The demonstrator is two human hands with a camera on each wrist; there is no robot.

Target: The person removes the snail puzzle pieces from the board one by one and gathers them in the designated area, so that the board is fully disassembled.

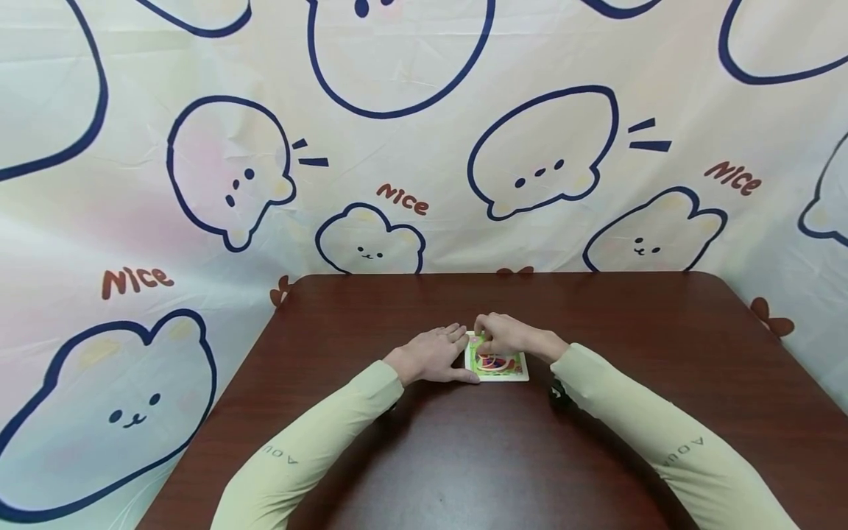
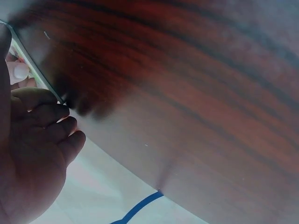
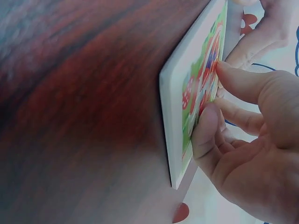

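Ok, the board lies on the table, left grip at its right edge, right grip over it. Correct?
Not quite: the left grip is at the left edge of the board, as the head view shows. It does lie on the table, with the right grip over it.

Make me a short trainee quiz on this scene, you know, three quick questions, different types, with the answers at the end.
1. True or false: the right hand is over the board.
2. Multiple choice: in the head view, the left hand is at the board's
A) right edge
B) left edge
C) middle
3. Fill in the blank: the red-brown word printed on the backdrop is ____.

Key: 1. True; 2. B; 3. Nice
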